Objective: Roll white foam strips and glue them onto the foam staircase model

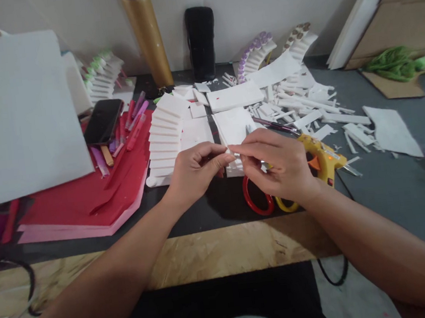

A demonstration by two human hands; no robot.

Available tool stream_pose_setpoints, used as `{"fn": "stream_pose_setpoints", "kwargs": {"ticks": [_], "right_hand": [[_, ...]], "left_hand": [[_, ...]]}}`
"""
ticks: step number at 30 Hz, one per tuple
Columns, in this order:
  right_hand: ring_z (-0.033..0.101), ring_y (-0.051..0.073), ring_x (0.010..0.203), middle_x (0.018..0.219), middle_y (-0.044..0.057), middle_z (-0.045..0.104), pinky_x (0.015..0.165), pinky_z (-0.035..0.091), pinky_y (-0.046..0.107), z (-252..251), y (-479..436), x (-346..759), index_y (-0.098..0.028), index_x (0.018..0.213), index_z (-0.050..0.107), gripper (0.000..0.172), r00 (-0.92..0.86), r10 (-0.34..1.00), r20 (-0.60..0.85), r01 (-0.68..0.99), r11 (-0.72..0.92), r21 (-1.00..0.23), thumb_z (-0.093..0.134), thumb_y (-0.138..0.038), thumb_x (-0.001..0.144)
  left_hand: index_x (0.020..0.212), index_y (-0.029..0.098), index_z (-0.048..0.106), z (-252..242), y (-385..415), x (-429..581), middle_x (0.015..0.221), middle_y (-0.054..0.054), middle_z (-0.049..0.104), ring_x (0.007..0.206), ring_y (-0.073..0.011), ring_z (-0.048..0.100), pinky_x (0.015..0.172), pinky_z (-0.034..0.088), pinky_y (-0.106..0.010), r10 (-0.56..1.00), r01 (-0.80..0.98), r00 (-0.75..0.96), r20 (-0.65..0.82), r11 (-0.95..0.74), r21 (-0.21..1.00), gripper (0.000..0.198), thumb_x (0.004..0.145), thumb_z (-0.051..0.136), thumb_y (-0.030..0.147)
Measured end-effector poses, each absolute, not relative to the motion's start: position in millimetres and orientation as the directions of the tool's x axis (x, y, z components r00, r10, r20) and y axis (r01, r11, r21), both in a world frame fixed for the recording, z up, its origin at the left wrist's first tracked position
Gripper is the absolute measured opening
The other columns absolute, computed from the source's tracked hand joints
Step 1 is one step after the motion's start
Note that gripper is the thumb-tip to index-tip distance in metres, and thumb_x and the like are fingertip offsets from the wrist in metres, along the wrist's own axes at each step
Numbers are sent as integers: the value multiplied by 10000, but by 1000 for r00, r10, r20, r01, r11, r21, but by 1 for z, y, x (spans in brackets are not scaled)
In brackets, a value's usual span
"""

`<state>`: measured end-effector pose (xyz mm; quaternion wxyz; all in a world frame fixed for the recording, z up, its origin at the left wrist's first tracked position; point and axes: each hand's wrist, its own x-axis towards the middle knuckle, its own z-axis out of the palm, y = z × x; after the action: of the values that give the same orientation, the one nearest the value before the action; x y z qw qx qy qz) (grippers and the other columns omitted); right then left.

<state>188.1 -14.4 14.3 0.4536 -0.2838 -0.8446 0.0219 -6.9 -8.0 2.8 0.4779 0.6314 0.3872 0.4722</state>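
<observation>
My left hand point(201, 173) and my right hand point(279, 164) meet fingertip to fingertip above the table. Both are closed in a pinch around something tiny and whitish that the fingers mostly hide. Beneath my right hand show the red and yellow handles of a pair of scissors point(257, 197); whether the hand touches them I cannot tell. A yellow glue gun point(326, 159) lies just right of that hand. Past my left hand stands a stepped white foam-board staircase point(165, 138). White board pieces point(233, 124) lie directly behind my fingers.
White offcuts point(297, 99) are heaped at the back right. Red sheets point(69, 209), markers point(133, 124) and a phone point(104, 121) lie left. A large white board point(18, 118) stands far left. Along the wall are a gold tube point(149, 39), a black case point(201, 44) and curved stair models point(257, 55).
</observation>
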Motion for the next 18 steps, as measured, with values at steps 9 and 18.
{"fn": "stream_pose_setpoints", "kwargs": {"ticks": [9,18], "right_hand": [[689,189,692,846,76,721,569,541,305,14,-13,192,-146,1056,728,243,-557,353,752,569,822,35,592,-76,867],[677,165,708,888,64,737,632,560,304,24,-20,194,-254,1154,740,360,-385,440,811,602,786,-141,587,-76,881]], "left_hand": [[851,161,769,2,-7,-6,597,21,630,535,-89,560,525,453,-215,940,66,251,231,-255,965,151,829,791,309],[940,167,778,-3,-1,-7,727,-4,707,614,-97,647,616,535,-226,948,-224,310,71,0,975,225,821,821,352]]}}
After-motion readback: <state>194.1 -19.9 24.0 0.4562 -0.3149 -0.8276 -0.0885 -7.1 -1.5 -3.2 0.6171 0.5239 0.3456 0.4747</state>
